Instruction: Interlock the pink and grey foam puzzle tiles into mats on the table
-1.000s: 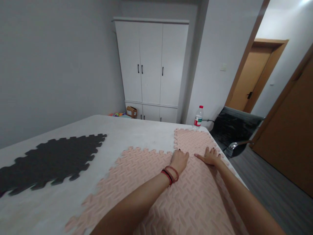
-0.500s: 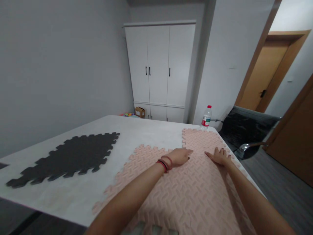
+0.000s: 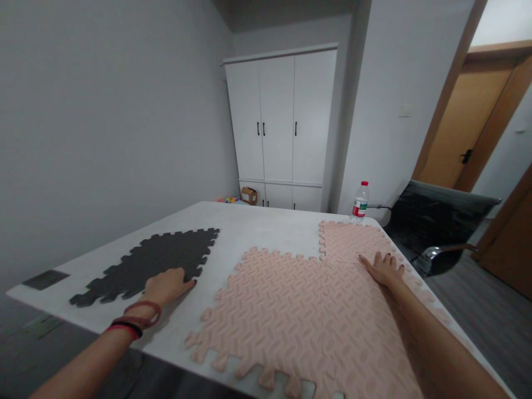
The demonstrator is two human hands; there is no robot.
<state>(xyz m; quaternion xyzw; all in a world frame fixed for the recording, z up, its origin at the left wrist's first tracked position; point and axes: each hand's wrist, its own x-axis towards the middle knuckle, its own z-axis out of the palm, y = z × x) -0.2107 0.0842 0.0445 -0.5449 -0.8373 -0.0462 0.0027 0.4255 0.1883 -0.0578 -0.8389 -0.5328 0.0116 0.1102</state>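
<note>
Resting on the pink mats (image 3: 282, 299), the right hand (image 3: 383, 270) has its fingers apart, bottle (image 3: 360, 203) standing beyond it! And just past the left hand (image 3: 164, 288) lies the dark mat (image 3: 155, 254); those fingers curl, but whether they're clamped on it, I can't tell.

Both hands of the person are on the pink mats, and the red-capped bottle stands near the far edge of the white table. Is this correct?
Not fully: in the head view, only the right hand is on the pink mats; the left hand is at the dark mat. The red-capped bottle does stand near the far edge of the white table.
</note>
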